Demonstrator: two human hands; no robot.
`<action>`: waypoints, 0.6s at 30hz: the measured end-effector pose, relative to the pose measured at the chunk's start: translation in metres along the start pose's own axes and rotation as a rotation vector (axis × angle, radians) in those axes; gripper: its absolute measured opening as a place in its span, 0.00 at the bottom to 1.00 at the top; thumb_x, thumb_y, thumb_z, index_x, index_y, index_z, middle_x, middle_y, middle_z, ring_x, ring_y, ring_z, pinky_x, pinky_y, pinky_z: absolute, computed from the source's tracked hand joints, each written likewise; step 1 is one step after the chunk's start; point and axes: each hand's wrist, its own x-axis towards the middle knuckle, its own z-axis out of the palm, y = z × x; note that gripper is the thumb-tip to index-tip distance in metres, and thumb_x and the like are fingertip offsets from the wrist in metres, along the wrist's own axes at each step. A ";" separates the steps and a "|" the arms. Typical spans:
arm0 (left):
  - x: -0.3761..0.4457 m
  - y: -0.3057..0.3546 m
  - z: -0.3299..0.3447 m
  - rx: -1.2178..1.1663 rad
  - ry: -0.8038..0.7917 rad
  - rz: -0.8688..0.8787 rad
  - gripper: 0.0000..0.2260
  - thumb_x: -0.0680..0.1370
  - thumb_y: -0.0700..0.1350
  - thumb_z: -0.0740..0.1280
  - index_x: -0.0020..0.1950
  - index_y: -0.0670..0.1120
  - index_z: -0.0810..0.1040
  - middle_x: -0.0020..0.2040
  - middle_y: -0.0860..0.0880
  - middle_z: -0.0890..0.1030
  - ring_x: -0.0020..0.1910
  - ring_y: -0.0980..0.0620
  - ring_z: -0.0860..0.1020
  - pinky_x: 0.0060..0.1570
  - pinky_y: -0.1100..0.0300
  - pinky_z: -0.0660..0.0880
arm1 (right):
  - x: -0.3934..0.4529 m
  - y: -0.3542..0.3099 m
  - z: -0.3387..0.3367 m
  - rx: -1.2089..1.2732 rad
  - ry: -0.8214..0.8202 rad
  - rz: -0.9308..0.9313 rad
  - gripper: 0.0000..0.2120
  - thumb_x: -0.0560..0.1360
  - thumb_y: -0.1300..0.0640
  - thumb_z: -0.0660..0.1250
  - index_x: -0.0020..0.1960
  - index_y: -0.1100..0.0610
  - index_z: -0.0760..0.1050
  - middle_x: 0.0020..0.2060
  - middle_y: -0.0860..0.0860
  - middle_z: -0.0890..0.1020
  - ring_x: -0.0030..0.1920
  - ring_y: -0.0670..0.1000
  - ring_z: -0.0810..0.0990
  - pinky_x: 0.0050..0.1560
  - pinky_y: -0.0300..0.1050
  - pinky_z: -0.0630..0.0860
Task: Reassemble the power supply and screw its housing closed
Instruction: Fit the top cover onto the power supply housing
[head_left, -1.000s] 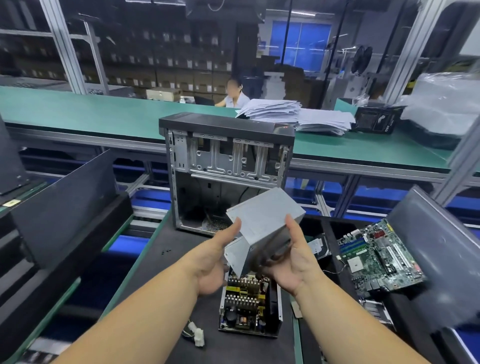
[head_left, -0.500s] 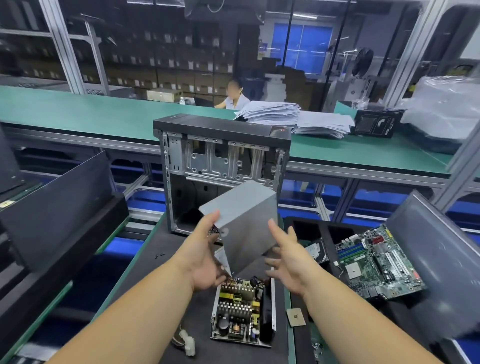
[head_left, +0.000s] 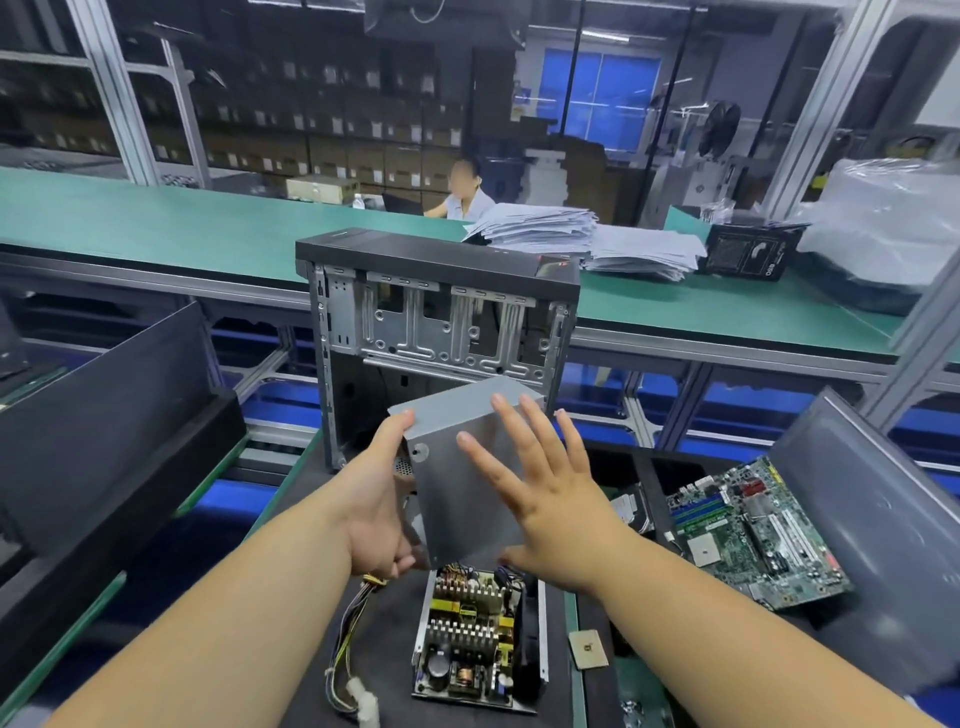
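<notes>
Two hands hold the grey housing cover (head_left: 457, 467) raised and tilted over the power supply base (head_left: 480, 639). Left hand (head_left: 376, 512) grips the cover's left edge, thumb on top; right hand (head_left: 550, 499) lies flat against its face, fingers spread. Below both hands, the open base holds its circuit board, cable bundle (head_left: 348, 649) trailing left. Beyond the hands stands an open computer case (head_left: 441, 312); right of them lies a motherboard (head_left: 753, 530).

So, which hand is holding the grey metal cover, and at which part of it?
The left hand grips the grey metal cover along its left edge, thumb at the top corner. The right hand is spread open against its face, fingers straight, not gripping it.
</notes>
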 end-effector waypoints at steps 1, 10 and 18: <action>-0.001 0.000 0.000 0.018 -0.019 -0.015 0.39 0.60 0.81 0.56 0.54 0.52 0.74 0.48 0.44 0.80 0.34 0.46 0.75 0.36 0.56 0.62 | -0.001 0.001 0.000 -0.021 0.014 -0.005 0.63 0.58 0.35 0.77 0.81 0.44 0.41 0.80 0.57 0.45 0.79 0.62 0.43 0.74 0.66 0.45; 0.001 -0.002 -0.002 0.151 -0.137 -0.075 0.44 0.56 0.85 0.52 0.54 0.52 0.78 0.49 0.44 0.79 0.39 0.46 0.74 0.35 0.56 0.52 | -0.002 0.000 -0.002 -0.106 -0.037 -0.044 0.64 0.55 0.35 0.78 0.81 0.43 0.46 0.80 0.60 0.46 0.78 0.66 0.44 0.74 0.66 0.45; 0.001 0.004 -0.001 0.339 -0.146 -0.035 0.51 0.59 0.86 0.43 0.61 0.51 0.76 0.55 0.43 0.83 0.43 0.44 0.79 0.37 0.54 0.57 | 0.002 -0.004 -0.008 -0.130 -0.091 -0.004 0.64 0.54 0.38 0.79 0.80 0.41 0.45 0.79 0.61 0.47 0.77 0.68 0.46 0.74 0.66 0.44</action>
